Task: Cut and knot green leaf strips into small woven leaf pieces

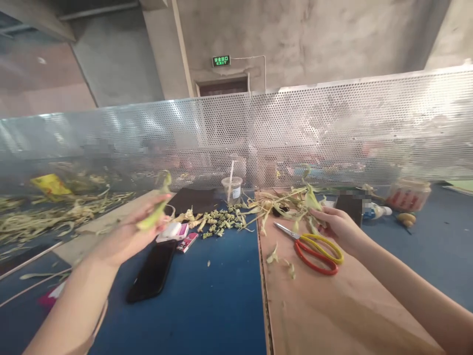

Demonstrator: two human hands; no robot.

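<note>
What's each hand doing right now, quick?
Left hand: closed on a yellow-green leaf strip.
Right hand: fingers pinched at a pale green leaf, seemingly holding it; the exact grip can't be told.

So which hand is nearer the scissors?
Right. The right hand is close beside the scissors; the left hand is farther off, to their left, near the black phone.
</note>
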